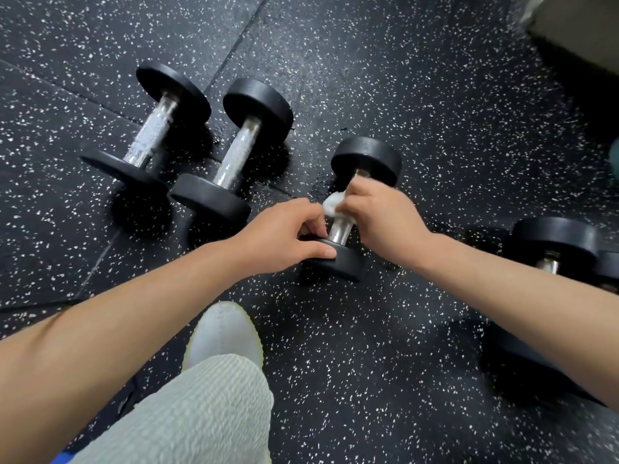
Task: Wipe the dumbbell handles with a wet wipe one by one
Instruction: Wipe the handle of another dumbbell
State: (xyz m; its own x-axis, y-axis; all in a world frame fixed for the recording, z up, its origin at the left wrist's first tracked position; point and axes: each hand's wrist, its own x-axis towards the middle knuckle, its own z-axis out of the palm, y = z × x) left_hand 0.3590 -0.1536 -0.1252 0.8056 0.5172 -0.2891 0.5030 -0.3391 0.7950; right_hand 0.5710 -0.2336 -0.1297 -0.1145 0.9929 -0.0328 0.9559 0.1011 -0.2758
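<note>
A small black dumbbell (366, 155) with a chrome handle lies on the floor in the middle of the view. My right hand (378, 216) grips a crumpled white wet wipe (331, 204) around the upper part of that handle. My left hand (284, 239) holds the dumbbell's near black head (345, 259), thumb along its rim and fingers curled over its top. A short bare stretch of chrome shows between the two hands.
Two larger dumbbells (147, 128) (234, 152) lie side by side at the upper left. Another dumbbell (556, 242) sits at the right, partly behind my right forearm. My white shoe (224, 333) and light trouser leg are at the bottom centre. The floor is black speckled rubber.
</note>
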